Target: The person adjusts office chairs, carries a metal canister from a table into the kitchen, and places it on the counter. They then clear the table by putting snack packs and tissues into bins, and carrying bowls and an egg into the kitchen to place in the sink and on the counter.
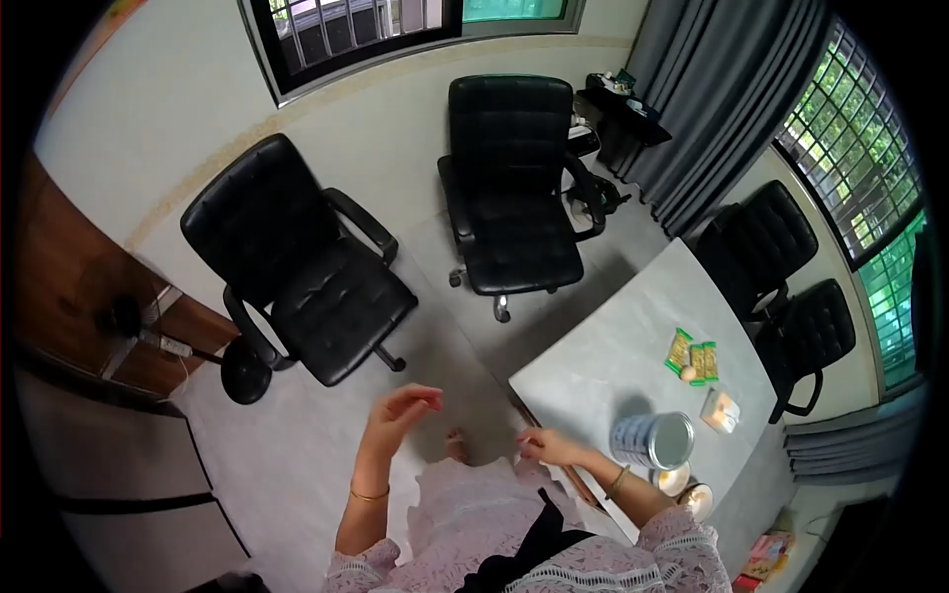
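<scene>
Your left hand point(398, 417) is at 7 o'clock in your view, raised above the floor point(297, 474) and well apart from the worktop, its fingers bent towards the thumb; you cannot tell from here whether the tips meet or pinch something small. Your right hand point(556, 447) is at 5 o'clock, by the near edge of the pale grey, stone-look worktop point(593, 366), fingers partly curled, and whether they close on anything is too small to make out. Nearest to it is the large cylindrical metal can with a blue-grey side point(633, 438), upright at 4 o'clock and apart from your fingers. Two small round pale containers point(672, 479) point(696, 501) sit just beyond your right forearm, beside the can. Further out, between 3 and 4 o'clock, lie green-and-yellow packets point(710, 363) with a small round tan object point(688, 374), and a pale, soft-looking pack point(723, 410) near them. You look to be between handlings; any reach for the can would, in my judgement, call for a wide grip and a forearm kept clear of the containers.
</scene>
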A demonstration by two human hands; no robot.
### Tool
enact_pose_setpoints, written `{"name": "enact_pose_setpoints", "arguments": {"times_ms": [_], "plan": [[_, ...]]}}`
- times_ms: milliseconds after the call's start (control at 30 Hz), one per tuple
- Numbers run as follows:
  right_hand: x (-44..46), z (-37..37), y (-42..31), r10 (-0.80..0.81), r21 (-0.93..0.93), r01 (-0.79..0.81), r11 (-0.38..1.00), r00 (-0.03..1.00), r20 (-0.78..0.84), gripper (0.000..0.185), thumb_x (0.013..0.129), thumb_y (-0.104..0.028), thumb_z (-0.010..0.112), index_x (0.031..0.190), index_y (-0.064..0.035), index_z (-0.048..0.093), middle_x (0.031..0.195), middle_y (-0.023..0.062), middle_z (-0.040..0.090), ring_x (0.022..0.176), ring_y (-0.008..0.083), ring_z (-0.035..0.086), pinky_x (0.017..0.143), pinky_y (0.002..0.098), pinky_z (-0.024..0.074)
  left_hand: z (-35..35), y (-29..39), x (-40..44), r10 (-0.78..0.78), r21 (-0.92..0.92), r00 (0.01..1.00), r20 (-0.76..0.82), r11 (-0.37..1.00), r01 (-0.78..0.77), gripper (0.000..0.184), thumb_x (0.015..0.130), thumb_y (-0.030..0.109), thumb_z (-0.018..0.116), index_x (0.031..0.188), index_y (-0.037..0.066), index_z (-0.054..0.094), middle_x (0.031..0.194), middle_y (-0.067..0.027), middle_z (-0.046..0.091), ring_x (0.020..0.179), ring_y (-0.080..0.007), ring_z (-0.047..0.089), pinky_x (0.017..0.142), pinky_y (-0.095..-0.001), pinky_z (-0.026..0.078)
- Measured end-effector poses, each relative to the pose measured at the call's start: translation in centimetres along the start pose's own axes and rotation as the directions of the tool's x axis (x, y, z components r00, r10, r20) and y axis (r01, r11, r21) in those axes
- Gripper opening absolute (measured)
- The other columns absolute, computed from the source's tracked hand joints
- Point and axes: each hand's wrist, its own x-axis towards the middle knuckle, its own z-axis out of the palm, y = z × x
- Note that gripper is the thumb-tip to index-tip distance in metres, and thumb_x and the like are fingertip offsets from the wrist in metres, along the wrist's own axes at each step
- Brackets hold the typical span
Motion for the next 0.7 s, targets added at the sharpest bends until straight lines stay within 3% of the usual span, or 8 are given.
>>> {"name": "enact_pose_setpoints", "arguments": {"times_ms": [33, 133, 267, 433, 467, 567, 600, 700], "plan": [[2.0, -1.1, -0.8, -0.032, 0.033, 0.034, 0.999, 0.998, -0.046, 0.026, 0.081, -0.017, 0.048, 0.102, -0.0022, 0.049, 0.081, 0.0091, 0.06, 0.075, 0.0175, 0.059, 0.067, 0.0285, 0.0446, -2.3, -0.1, 1.2, -0.038, 0.021, 0.986, -0.165, 0.999, 0.042, 0.017, 0.081, 0.005, 0.05, 0.094, -0.002, 0.057, 0.085, -0.0061, 0.057, 0.079, -0.0122, 0.054, 0.073, -0.0233, 0.043], [8.2, -4.3, -0.1, -0.041, 0.121, 0.056, 0.991, 0.991, -0.127, 0.028, 0.079, -0.014, 0.051, 0.104, -0.0012, 0.048, 0.081, 0.0085, 0.06, 0.074, 0.0156, 0.057, 0.067, 0.0281, 0.0445, -9.0, -1.4, 4.9, -0.093, 0.005, 0.937, -0.337, 0.995, 0.101, 0.018, 0.083, 0.01, 0.048, 0.096, -0.001, 0.057, 0.084, -0.0052, 0.058, 0.078, -0.0117, 0.055, 0.072, -0.0233, 0.044], [15.7, -11.4, -1.8, 0.055, 0.292, 0.034, 0.956, 0.956, -0.289, 0.028, 0.08, -0.009, 0.052, 0.106, -0.0013, 0.047, 0.082, 0.0055, 0.059, 0.074, 0.0097, 0.055, 0.062, 0.0227, 0.0442, -16.4, -3.1, 12.4, -0.223, -0.1, 0.865, -0.449, 0.975, 0.199, 0.021, 0.084, 0.012, 0.048, 0.101, 0.002, 0.055, 0.088, -0.0048, 0.058, 0.081, -0.011, 0.056, 0.072, -0.0213, 0.045], [28.3, -19.7, 1.9, 0.021, 0.185, 0.083, 0.979, 0.863, -0.504, 0.03, 0.078, -0.012, 0.056, 0.105, -0.0016, 0.047, 0.083, 0.0054, 0.057, 0.073, 0.0096, 0.053, 0.06, 0.0227, 0.0429, -24.0, -6.7, 23.7, -0.273, -0.075, 0.791, -0.548, 0.957, 0.279, 0.021, 0.082, 0.014, 0.051, 0.101, 0.005, 0.055, 0.09, -0.0021, 0.058, 0.081, -0.0094, 0.055, 0.068, -0.02, 0.044], [30.1, -21.7, 0.8, 0.068, 0.176, 0.031, 0.984, 0.847, -0.528, 0.044, 0.072, -0.024, 0.062, 0.105, 0.0023, 0.047, 0.09, 0.0147, 0.058, 0.08, 0.0212, 0.058, 0.071, 0.0288, 0.0453, -25.6, -7.5, 26.8, -0.282, -0.061, 0.763, -0.582, 0.951, 0.304, 0.024, 0.081, 0.016, 0.054, 0.102, 0.005, 0.054, 0.091, -0.0018, 0.057, 0.081, -0.009, 0.055, 0.067, -0.0197, 0.044], [37.0, -25.3, 0.4, 0.069, 0.096, -0.013, 0.995, 0.791, -0.608, 0.051, 0.07, -0.027, 0.064, 0.107, 0.0027, 0.046, 0.093, 0.0152, 0.058, 0.084, 0.0222, 0.058, 0.074, 0.0292, 0.0451, -30.3, -11.3, 34.1, -0.28, 0.025, 0.655, -0.702, 0.909, 0.416, 0.032, 0.078, 0.022, 0.059, 0.104, 0.006, 0.051, 0.078, 0.0005, 0.053, 0.069, -0.0075, 0.051, 0.06, -0.0177, 0.043], [38.8, -26.5, -0.1, 0.109, 0.093, -0.068, 0.993, 0.809, -0.577, 0.058, 0.068, -0.029, 0.065, 0.111, 0.0034, 0.042, 0.101, 0.0182, 0.054, 0.093, 0.0262, 0.055, 0.08, 0.0319, 0.0428, -31.8, -12.6, 36.1, -0.279, 0.046, 0.63, -0.725, 0.893, 0.448, 0.047, 0.073, 0.028, 0.064, 0.109, 0.004, 0.046, 0.076, 0.0007, 0.05, 0.064, -0.0069, 0.047, 0.056, -0.017, 0.041], [45.0, -28.1, 1.2, 0.124, -0.03, -0.175, 0.984, 0.797, -0.591, 0.065, 0.067, -0.031, 0.066, 0.115, 0.0039, 0.038, 0.11, 0.0216, 0.049, 0.101, 0.0297, 0.049, 0.086, 0.0341, 0.0387, -34.8, -16.0, 41.2, -0.224, 0.123, 0.601, -0.767, 0.868, 0.481, 0.063, 0.069, 0.031, 0.067, 0.116, 0.001, 0.038, 0.078, -0.0016, 0.05, 0.065, -0.0073, 0.046, 0.054, -0.0162, 0.039]]}}
